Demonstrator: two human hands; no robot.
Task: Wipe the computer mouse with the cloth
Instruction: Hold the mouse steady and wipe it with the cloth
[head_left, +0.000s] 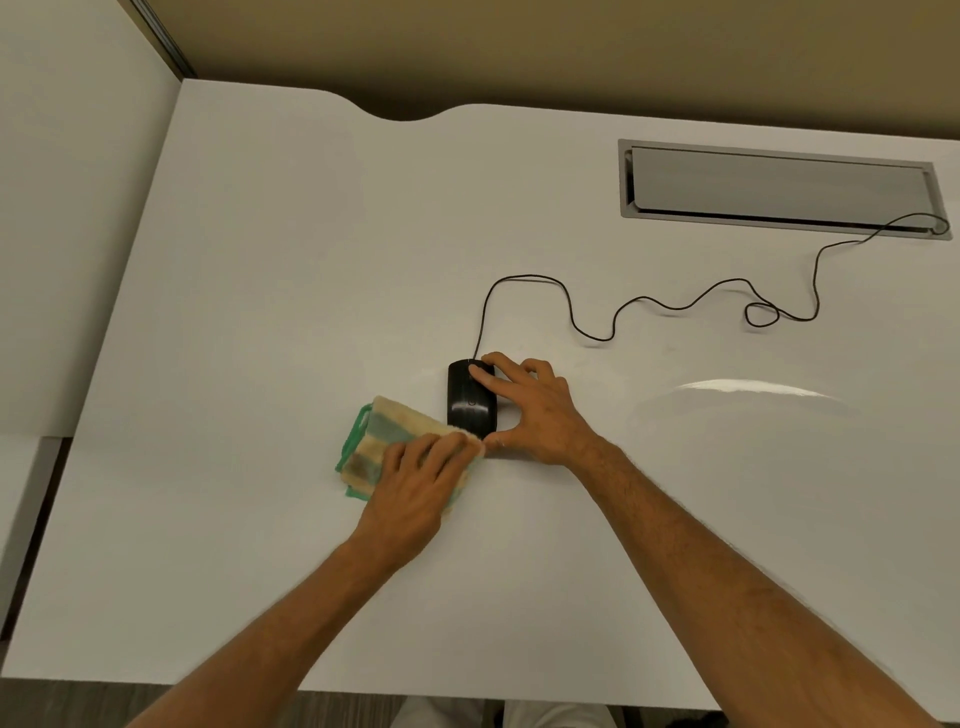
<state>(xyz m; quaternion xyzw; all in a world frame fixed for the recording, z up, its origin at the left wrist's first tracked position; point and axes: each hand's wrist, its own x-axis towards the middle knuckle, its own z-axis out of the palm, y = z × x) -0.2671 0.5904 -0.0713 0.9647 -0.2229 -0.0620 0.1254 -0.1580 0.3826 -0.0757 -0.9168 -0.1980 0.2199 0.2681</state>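
The right hand (535, 410) grips the glossy black wired mouse (467, 402), fingers curved over its front, thumb at its near end. Just left of that grip, the left hand (415, 483) presses flat fingers on a folded, fuzzy yellow-and-green cloth (379, 431) whose corner touches the mouse's near edge. Smooth white desk (260, 312) spreads wide around both.

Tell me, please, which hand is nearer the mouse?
Right. The right hand holds the mouse from its right side, a finger on top; the left hand presses the cloth just beside the mouse's near end.
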